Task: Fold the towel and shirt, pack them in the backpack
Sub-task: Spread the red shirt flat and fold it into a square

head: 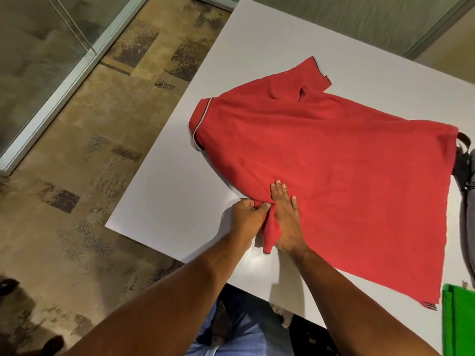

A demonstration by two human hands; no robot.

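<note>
A red polo shirt point(334, 160) lies spread back-up on the white table point(164, 201), collar toward the left, hem toward the right. My left hand point(246, 214) pinches the near sleeve, which is bunched between both hands. My right hand point(285, 214) lies flat, palm down, on the shirt beside that sleeve. A grey backpack point(466, 201) shows at the right edge, partly under the shirt's hem. A bright green towel point(460, 319) lies at the bottom right corner, cut off by the frame.
The table's left edge runs diagonally above a patterned brown floor point(90, 140). A glass partition with a metal frame point(46, 73) stands at the far left. My legs in blue jeans point(239, 335) show below the near table edge.
</note>
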